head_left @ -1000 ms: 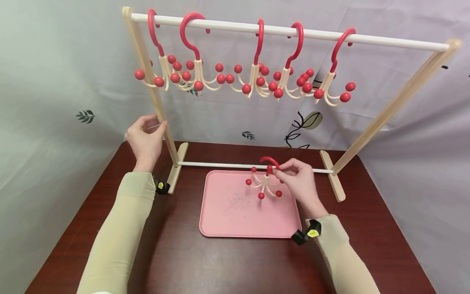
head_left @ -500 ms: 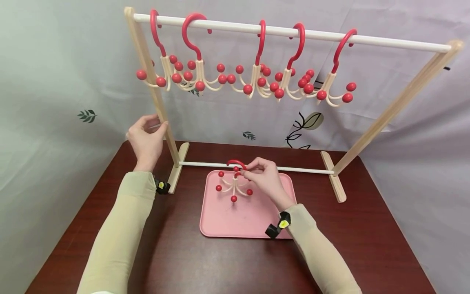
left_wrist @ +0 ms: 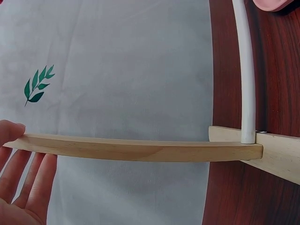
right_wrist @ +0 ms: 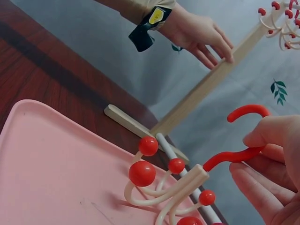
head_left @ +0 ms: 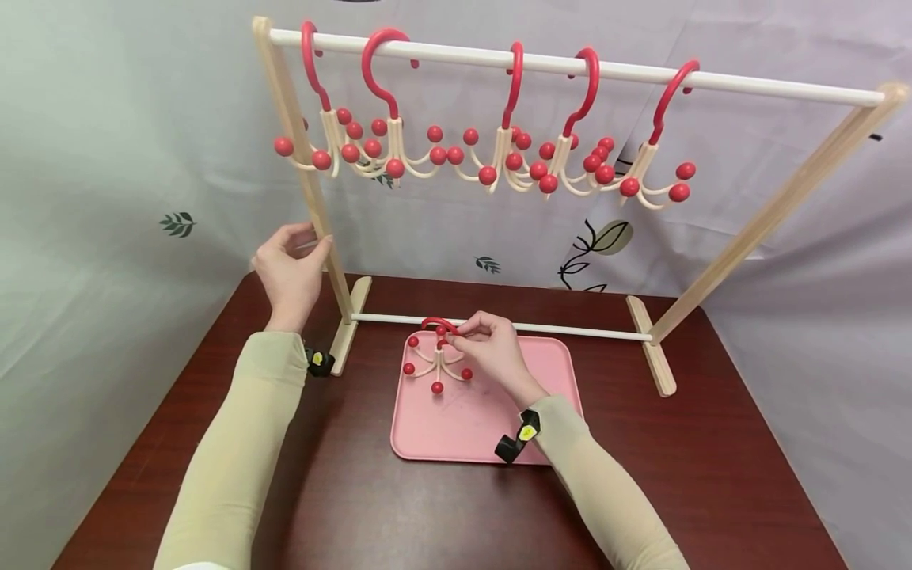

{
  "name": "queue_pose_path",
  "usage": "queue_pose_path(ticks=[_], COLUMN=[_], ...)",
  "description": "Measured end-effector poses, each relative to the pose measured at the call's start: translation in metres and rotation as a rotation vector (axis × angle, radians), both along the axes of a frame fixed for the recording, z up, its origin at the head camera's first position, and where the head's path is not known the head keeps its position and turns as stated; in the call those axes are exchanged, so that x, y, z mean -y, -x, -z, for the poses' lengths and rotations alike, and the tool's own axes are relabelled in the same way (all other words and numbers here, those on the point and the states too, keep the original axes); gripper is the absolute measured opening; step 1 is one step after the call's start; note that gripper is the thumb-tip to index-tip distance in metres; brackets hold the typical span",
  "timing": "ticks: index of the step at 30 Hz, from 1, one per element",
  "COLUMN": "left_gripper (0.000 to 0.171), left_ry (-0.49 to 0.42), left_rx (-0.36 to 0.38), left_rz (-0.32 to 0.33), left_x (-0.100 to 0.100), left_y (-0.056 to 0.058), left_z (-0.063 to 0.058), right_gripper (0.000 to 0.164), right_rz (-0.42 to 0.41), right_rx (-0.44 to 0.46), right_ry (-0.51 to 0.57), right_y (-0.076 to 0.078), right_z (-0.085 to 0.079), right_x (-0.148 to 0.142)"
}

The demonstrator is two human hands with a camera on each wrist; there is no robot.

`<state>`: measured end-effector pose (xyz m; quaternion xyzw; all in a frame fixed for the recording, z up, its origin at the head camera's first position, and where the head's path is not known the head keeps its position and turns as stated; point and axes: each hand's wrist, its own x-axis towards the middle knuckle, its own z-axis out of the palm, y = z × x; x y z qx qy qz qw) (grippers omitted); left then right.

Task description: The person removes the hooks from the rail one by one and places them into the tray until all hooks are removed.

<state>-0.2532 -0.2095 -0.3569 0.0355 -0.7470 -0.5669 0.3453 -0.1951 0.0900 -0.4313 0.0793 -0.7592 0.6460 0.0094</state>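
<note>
My left hand (head_left: 288,273) holds the left wooden post (head_left: 314,194) of a hanging rack. In the left wrist view the thumb lies on one side of that post and the fingers on the other. My right hand (head_left: 492,355) pinches the red hook of a multi-arm hanger (head_left: 438,366) with cream arms tipped by red balls. The hanger is upright, its arms low over the left part of a pink tray (head_left: 492,431). Up close in the right wrist view, thumb and fingers grip the red hook (right_wrist: 234,156) between its bend and the cream stem.
Several similar hangers (head_left: 503,146) hang by red hooks from the white top rail (head_left: 641,74). A white lower rail (head_left: 591,332) runs behind the tray between the wooden feet (head_left: 654,356). A patterned curtain (head_left: 442,237) stands behind the dark table (head_left: 399,514).
My right hand has carried the hanger leftward over the tray, from its right part to its left. The left hand keeps its hold on the post. The head view has shifted slightly.
</note>
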Motion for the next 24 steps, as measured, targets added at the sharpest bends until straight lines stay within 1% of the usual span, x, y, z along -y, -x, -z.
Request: queue_pose_path(ticks=[8, 14, 19, 24], left_gripper=[0.025, 0.026, 0.026, 0.027], left_ry=[0.02, 0.025, 0.024, 0.031], left_rx=[0.005, 0.001, 0.01, 0.018], left_rz=[-0.019, -0.025, -0.026, -0.031], left_x=[0.0, 0.001, 0.0, 0.0], left_y=[0.001, 0.001, 0.001, 0.001], left_z=[0.001, 0.002, 0.001, 0.002], right_gripper=[0.015, 0.022, 0.027, 0.038], right_rz=[-0.023, -0.033, -0.042, -0.016], right_rx=[0.013, 0.017, 0.002, -0.011], right_ry=[0.018, 0.012, 0.007, -0.031], right_y=[-0.003, -0.008, -0.01, -0.013], right_z=[0.003, 0.008, 0.012, 0.007], right_x=[-0.003, -0.01, -0.023, -0.045])
